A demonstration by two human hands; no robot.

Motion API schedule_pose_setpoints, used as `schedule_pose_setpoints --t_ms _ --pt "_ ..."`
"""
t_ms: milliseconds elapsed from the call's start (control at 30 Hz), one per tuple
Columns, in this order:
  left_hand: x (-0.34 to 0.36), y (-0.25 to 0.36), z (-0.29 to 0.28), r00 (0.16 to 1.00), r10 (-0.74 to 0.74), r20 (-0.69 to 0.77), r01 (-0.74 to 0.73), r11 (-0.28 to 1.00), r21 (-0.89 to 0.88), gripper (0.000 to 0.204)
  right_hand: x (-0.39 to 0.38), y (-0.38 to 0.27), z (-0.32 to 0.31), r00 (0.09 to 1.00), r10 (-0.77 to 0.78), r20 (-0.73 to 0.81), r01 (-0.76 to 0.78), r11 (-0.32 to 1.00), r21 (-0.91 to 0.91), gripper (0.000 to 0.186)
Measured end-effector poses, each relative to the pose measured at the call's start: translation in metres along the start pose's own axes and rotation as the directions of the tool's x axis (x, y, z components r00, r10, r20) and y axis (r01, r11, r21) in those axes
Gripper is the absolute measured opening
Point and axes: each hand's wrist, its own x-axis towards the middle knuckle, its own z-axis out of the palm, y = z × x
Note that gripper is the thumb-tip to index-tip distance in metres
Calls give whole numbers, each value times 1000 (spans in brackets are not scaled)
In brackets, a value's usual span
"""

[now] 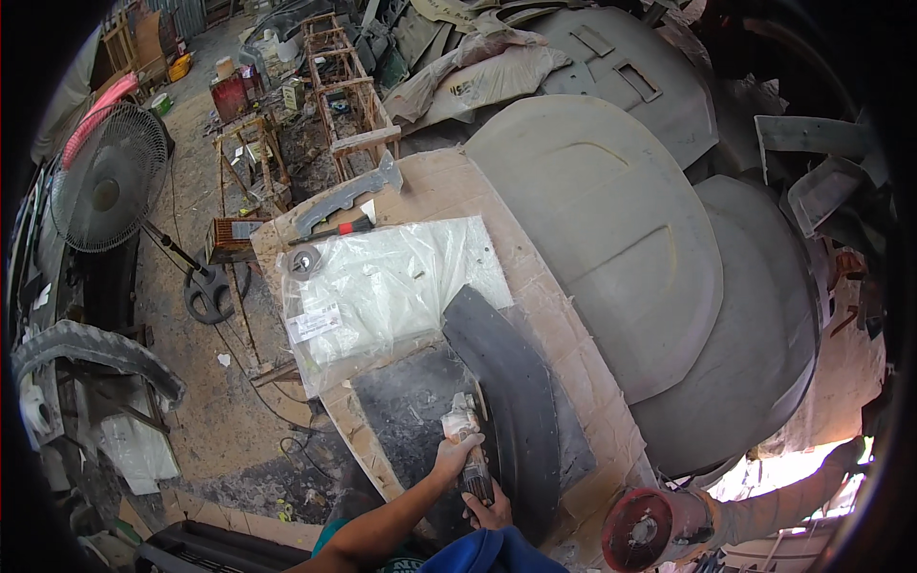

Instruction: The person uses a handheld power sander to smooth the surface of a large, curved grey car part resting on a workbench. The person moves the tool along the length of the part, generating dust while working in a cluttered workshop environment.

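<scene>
Both hands are wrapped round an angle grinder (pixel 477 479) near the front of the cardboard-covered table. My left hand (pixel 457 456) closes on its body just behind the pale, dusty head. Lower down, my right hand (pixel 491 513) grips the dark rear end. The grinder's disc shows edge-on against the inner edge of a curved black panel (pixel 517 396); whether it touches cannot be made out. Under the panel lies a dark, dusty sheet (pixel 396 409). Beyond it are a plastic-wrapped white packet (pixel 408 279), a roll of tape (pixel 305 261) and a red-and-black-handled tool (pixel 354 226).
Large grey moulded panels (pixel 602 248) are stacked to the right. A red round blower (pixel 634 531) with a duct stands at the lower right. At the left are a standing fan (pixel 107 181) and its cable. Wooden frames (pixel 339 86) stand beyond the table.
</scene>
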Motion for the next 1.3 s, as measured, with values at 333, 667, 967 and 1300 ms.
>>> schedule_pose_setpoints --t_ms 333,667,967,1300 --pt "-4 -6 1 1000 7 -13 -7 999 34 25 -3 9 -4 999 24 22 -24 1000 19 54" --pt "4 12 3 999 33 -27 -33 999 -16 27 11 -10 -2 998 -26 57 26 1000 -6 52" --pt "0 -6 -2 1000 2 5 -3 1000 25 22 0 16 -4 999 -15 36 13 999 53 55" --pt "-3 1 3 999 26 -24 -25 999 36 22 3 6 -3 999 -6 38 3 997 75 46"
